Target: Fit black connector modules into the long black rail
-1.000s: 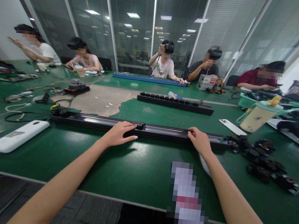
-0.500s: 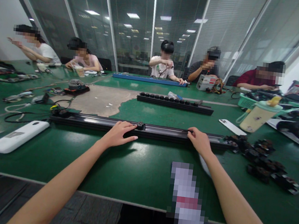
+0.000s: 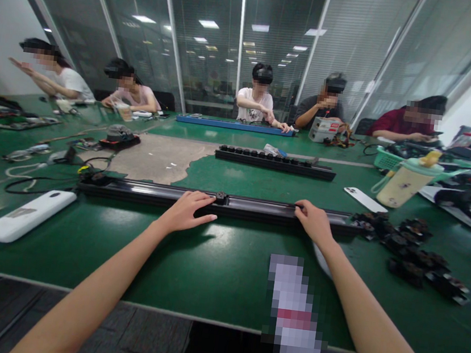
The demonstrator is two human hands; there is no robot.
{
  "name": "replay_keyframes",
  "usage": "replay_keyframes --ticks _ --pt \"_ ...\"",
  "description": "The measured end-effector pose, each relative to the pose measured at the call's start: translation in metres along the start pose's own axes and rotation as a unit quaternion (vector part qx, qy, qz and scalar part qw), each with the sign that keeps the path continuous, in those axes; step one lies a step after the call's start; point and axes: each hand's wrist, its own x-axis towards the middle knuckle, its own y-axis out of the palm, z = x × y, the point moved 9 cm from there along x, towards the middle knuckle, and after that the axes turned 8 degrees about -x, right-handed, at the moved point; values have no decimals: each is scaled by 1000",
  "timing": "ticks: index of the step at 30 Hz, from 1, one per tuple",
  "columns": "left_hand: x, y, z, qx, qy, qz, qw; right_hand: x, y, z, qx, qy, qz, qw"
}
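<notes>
At the frame's centre, one black block (image 3: 221,197) sits on one long black rail (image 3: 261,208); the left hand (image 3: 190,211), thumb spread wide, touches the block. The right hand (image 3: 314,223), right of centre, pinches narrowly at the rail, contents unclear; five people (image 3: 254,109) sit across the upper frame.

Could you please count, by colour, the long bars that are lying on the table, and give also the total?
Black: 2 (the near bar, by the left hand and right hand; and the middle bar beyond it)
Blue: 1 (the blue bar, farthest away)
Total: 3
</notes>
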Motion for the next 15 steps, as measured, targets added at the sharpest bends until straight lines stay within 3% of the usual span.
replay_keyframes --ticks 15 --pt "1 4 -1 8 -7 8 1000 1 2 -3 2 10 10 1000"
